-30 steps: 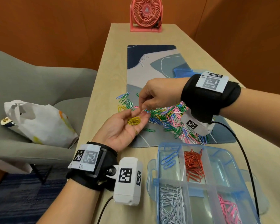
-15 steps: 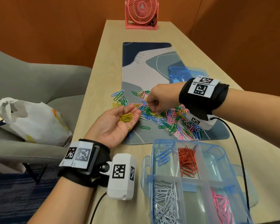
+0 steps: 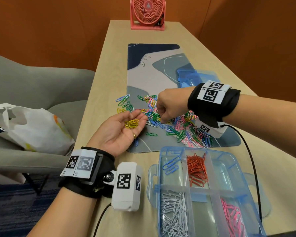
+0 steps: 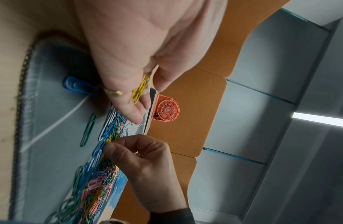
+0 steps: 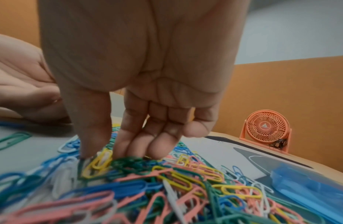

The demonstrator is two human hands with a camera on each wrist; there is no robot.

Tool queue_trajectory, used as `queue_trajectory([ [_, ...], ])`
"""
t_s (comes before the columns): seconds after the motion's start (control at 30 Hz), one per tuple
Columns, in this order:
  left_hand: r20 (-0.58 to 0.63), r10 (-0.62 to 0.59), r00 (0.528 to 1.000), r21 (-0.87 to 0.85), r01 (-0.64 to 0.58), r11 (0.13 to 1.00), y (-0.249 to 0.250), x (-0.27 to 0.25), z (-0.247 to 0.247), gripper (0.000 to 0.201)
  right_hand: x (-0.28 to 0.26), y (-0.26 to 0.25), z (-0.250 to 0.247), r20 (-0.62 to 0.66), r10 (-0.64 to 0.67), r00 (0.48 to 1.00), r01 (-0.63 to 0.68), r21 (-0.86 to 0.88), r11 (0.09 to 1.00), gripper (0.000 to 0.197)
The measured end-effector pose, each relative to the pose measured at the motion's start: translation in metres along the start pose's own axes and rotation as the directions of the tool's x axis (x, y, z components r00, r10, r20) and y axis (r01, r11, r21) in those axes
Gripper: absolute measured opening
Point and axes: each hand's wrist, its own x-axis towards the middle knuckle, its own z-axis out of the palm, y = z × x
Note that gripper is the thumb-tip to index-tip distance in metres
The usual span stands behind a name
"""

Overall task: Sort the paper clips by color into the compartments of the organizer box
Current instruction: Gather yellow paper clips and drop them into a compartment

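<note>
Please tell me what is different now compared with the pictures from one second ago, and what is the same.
The right hand moved from above the left hand's fingertips, right and down onto the mixed pile of clips; its thumb and fingers now touch a yellow clip there. Whether it grips it is unclear. The left hand stayed palm up with the yellow clips on it, and the organizer box contents look unchanged.
</note>
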Motion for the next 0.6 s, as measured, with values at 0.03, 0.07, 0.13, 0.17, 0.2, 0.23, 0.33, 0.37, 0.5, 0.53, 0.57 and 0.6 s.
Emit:
queue_trajectory([
  [0.03, 0.000, -0.001, 1.000, 0.000, 0.001, 1.000, 0.0001, -0.0003, 0.0001, 0.028, 0.0013, 0.0000, 0.0006, 0.000, 0.001, 1.000, -0.001, 0.006, 1.000, 0.016],
  [0.07, -0.001, -0.001, 1.000, -0.001, 0.001, 1.000, 0.0001, -0.0003, 0.0001, 0.029, 0.0024, 0.0000, 0.0013, 0.000, 0.001, 1.000, -0.001, 0.015, 1.000, 0.016],
  [0.13, -0.004, -0.001, 1.000, 0.000, 0.001, 1.000, 0.0001, -0.0002, 0.0000, 0.029, 0.0043, -0.0002, 0.0027, 0.006, -0.006, 1.000, 0.006, 0.045, 0.999, 0.015],
  [0.17, -0.006, -0.001, 1.000, 0.002, 0.001, 1.000, 0.0001, -0.0002, 0.0000, 0.029, 0.0049, -0.0003, 0.0034, 0.011, -0.011, 1.000, 0.011, 0.062, 0.998, 0.014],
  [0.2, -0.007, -0.001, 1.000, 0.002, 0.001, 1.000, -0.0001, -0.0001, 0.0000, 0.029, 0.0051, -0.0004, 0.0039, 0.017, -0.015, 1.000, 0.013, 0.076, 0.997, 0.011],
  [0.23, -0.008, -0.001, 1.000, 0.000, 0.001, 1.000, -0.0001, 0.0000, 0.0000, 0.029, 0.0053, -0.0007, 0.0044, 0.024, -0.017, 1.000, 0.015, 0.086, 0.996, 0.009],
  [0.33, -0.008, 0.001, 1.000, 0.002, -0.001, 1.000, 0.0007, 0.0004, -0.0008, 0.029, 0.0055, -0.0007, 0.0064, 0.039, -0.027, 0.999, 0.022, 0.109, 0.994, 0.007],
  [0.37, -0.008, 0.000, 1.000, 0.005, 0.000, 1.000, 0.0008, 0.0003, -0.0011, 0.029, 0.0053, -0.0004, 0.0066, 0.038, -0.030, 0.999, 0.026, 0.118, 0.993, 0.009],
  [0.5, -0.010, 0.005, 1.000, 0.013, -0.005, 1.000, 0.0001, 0.0001, -0.0007, 0.029, 0.0047, 0.0023, 0.0031, 0.041, -0.022, 0.999, 0.015, 0.173, 0.985, 0.009],
  [0.53, -0.011, 0.006, 1.000, 0.014, -0.006, 1.000, 0.0000, 0.0000, -0.0005, 0.029, 0.0048, 0.0034, 0.0022, 0.047, -0.017, 0.999, 0.008, 0.191, 0.981, 0.011],
  [0.57, -0.011, 0.007, 1.000, 0.013, -0.007, 1.000, -0.0001, 0.0001, -0.0005, 0.029, 0.0053, 0.0045, 0.0018, 0.051, -0.017, 0.999, 0.007, 0.203, 0.979, 0.012],
  [0.6, -0.009, 0.007, 1.000, 0.013, -0.007, 1.000, 0.0001, 0.0003, -0.0007, 0.029, 0.0057, 0.0053, 0.0016, 0.049, -0.024, 0.998, 0.014, 0.202, 0.979, 0.013],
])
